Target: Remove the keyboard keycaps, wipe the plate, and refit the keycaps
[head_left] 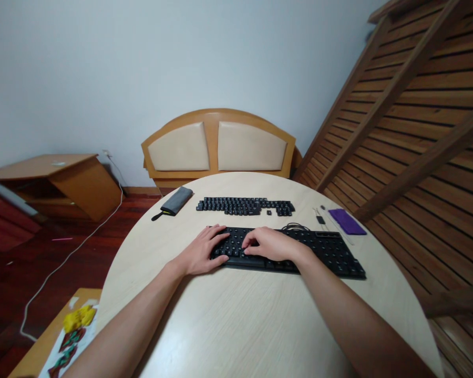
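Observation:
A black keyboard (pixel 323 252) lies on a round pale wooden table (pixel 236 315). My left hand (pixel 203 252) grips the keyboard's left end, thumb under its front edge and fingers curled on top. My right hand (pixel 270 244) rests on the keys near the middle, fingers bent down as if pinching at a key; what is between them I cannot make out. Beyond the keyboard, loose black keycaps (pixel 244 206) lie set out in rows, with one single keycap (pixel 268 212) just in front of them.
A grey pouch (pixel 176 200) lies at the table's far left. A purple cloth (pixel 347 221) and small tools (pixel 320 216) sit at the right. A wooden headboard (pixel 216 144) stands behind the table, slatted wood frames to the right, a low cabinet (pixel 59 181) to the left.

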